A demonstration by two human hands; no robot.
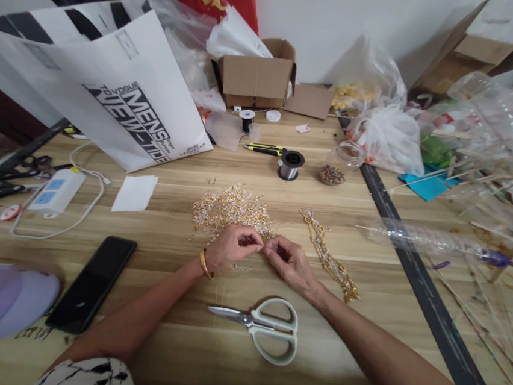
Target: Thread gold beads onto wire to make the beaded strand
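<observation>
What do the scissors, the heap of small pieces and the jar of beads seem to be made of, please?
Scissors: probably metal blades, given their grey sheen; smooth off-white handles, likely plastic.
Heap of small pieces: shiny gold and pale; the glints suggest metal or coated plastic.
Jar: clear and glossy, with beads showing through; glass or plastic.

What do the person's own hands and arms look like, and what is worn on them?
The left hand and right hand wear no gloves. A smooth gold-coloured bracelet circles the left wrist. White cloth with black marks, apparently a sleeve, shows by the left arm; both forearms are bare.
</observation>
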